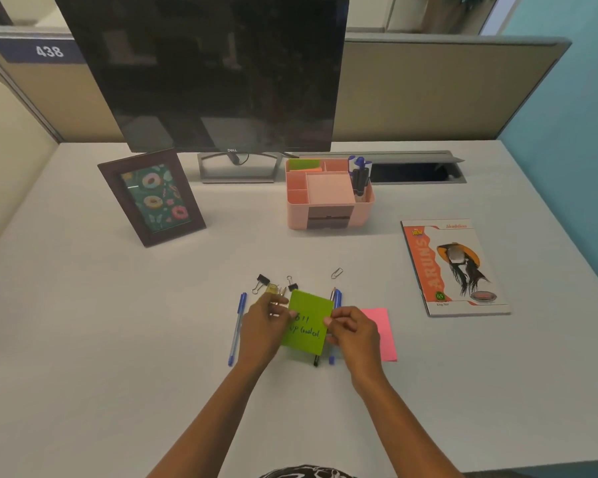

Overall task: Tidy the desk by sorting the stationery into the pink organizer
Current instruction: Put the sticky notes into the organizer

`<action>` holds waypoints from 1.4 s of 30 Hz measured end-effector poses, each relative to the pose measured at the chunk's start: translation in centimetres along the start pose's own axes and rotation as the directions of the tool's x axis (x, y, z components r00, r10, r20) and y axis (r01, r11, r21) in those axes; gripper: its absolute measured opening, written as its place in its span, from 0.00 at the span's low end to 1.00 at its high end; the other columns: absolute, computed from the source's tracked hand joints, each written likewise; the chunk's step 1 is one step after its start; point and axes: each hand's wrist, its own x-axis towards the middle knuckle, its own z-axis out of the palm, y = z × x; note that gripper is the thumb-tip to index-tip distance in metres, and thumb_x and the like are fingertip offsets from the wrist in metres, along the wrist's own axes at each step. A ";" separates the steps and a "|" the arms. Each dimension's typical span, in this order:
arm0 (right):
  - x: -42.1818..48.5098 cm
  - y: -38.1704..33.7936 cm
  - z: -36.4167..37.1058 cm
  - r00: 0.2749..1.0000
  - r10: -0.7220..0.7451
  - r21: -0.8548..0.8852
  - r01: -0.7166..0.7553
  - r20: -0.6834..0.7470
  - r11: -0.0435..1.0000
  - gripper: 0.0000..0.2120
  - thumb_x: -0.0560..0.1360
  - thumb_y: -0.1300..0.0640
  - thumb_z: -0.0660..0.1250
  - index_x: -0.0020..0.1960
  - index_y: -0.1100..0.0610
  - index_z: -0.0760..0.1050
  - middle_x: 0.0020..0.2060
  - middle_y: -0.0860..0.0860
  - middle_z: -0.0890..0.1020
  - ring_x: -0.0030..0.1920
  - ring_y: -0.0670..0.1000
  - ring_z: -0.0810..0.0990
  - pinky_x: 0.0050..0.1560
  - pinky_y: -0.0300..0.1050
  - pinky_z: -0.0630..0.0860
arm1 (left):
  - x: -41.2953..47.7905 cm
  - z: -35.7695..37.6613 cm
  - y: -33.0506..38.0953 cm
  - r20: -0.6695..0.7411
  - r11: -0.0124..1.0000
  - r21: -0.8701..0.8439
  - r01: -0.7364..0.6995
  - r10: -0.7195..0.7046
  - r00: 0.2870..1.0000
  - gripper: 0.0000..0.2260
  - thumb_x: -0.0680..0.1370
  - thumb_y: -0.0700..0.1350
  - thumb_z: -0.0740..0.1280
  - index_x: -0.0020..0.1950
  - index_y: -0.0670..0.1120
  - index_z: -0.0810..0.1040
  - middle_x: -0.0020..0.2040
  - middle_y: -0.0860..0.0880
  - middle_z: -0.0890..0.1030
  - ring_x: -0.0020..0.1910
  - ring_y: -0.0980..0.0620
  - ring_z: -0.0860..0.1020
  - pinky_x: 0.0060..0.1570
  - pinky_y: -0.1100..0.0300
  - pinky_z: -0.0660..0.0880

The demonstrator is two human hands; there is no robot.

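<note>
A green sticky note [307,322] with handwriting is held just above the desk, my left hand [266,322] pinching its left edge and my right hand [351,334] pinching its right edge. Under it lie a blue pen [335,301] and a black pen tip [315,361]. Another blue pen [237,327] lies to the left. A pink sticky note [384,331] lies to the right. Binder clips [262,281] and a paper clip [336,272] lie just beyond. The pink organizer [328,215] stands farther back, with markers and green notes inside.
A dark monitor [214,74] stands at the back, and a framed picture [152,198] leans at the left. A notebook [454,267] lies at the right. A cable slot [411,170] opens behind the organizer.
</note>
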 end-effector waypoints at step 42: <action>26.0 -18.7 9.0 0.879 -0.462 -0.416 0.377 -0.121 0.827 0.08 0.78 0.55 0.63 0.53 0.55 0.78 0.44 0.45 0.79 0.34 0.40 0.74 0.25 0.19 0.64 | 28.1 0.5 15.0 -0.286 0.967 0.164 -0.196 0.237 0.929 0.10 0.76 0.50 0.69 0.55 0.48 0.84 0.51 0.49 0.85 0.46 0.50 0.81 0.47 0.60 0.77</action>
